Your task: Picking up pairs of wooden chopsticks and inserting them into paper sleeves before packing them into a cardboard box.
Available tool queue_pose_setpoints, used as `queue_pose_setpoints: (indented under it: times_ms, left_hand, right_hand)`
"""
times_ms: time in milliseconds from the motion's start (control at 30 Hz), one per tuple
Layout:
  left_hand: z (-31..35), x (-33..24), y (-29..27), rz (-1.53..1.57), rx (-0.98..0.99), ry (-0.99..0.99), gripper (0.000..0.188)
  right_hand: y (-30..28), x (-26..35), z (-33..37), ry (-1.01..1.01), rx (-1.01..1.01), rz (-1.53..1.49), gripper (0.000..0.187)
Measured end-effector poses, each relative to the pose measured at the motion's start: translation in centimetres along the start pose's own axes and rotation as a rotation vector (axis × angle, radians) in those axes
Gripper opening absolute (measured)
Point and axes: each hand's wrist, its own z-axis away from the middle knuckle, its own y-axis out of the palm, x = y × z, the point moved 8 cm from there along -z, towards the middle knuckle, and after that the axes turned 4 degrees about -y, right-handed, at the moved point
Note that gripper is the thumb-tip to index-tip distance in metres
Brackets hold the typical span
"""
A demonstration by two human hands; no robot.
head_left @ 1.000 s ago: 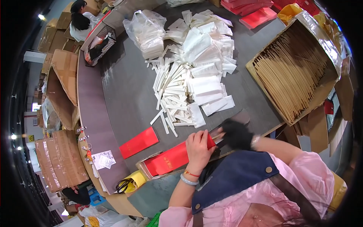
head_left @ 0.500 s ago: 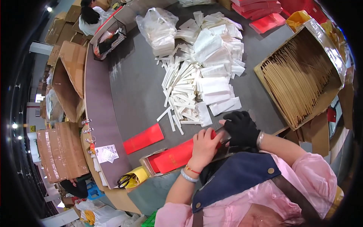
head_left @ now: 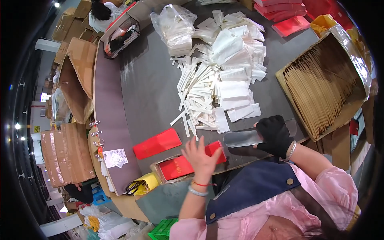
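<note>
My left hand [head_left: 202,159], bare with a red cord and a bangle at the wrist, hovers with fingers spread above red packets [head_left: 175,168] in a narrow cardboard box [head_left: 159,172]. It holds nothing. A black fingerless glove covers my right hand [head_left: 274,135], whose fingers are closed on a long clear plastic sleeve [head_left: 242,139]. The sleeve sticks out on both sides of the hand, low over the dark table. Another red packet [head_left: 157,143] lies flat on the table beyond the box.
White paper strips [head_left: 196,92] and folded white papers [head_left: 234,90] are heaped mid-table, beside a plastic bag [head_left: 175,30]. At right stands a carton of upright brown cards [head_left: 316,92]. Scissors [head_left: 136,187] rest in a yellow holder [head_left: 148,183] at the near left edge.
My hands, close together at the box's right end before, have parted. The left has opened and moved slightly left; the right has moved right with the clear sleeve, which now shows plainly.
</note>
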Motion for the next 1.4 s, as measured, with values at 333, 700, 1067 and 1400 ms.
queue_pose_setpoints:
  times_ms: [333, 700, 1067, 1400]
  left_hand:
    - [1.6, 2.8, 3.6, 0.290, 0.045, -0.155, 0.088]
    - [-6.4, 8.2, 3.5, 0.146, 0.077, -0.293, 0.032]
    - [-5.4, 3.1, -2.0, 0.325, -0.154, -0.127, 0.010]
    - [-7.4, -9.5, 5.5, 0.358, -0.064, 0.378, 0.017]
  right_hand:
    - [4.3, 1.8, -1.2, -0.053, 0.300, -0.081, 0.067]
    - [2.3, -2.1, -1.5, -0.044, -0.226, -0.169, 0.059]
    - [-7.5, -18.3, 10.5, 0.517, -0.592, -0.075, 0.043]
    - [-6.9, -25.4, 14.9, 0.681, -0.448, 0.290, 0.028]
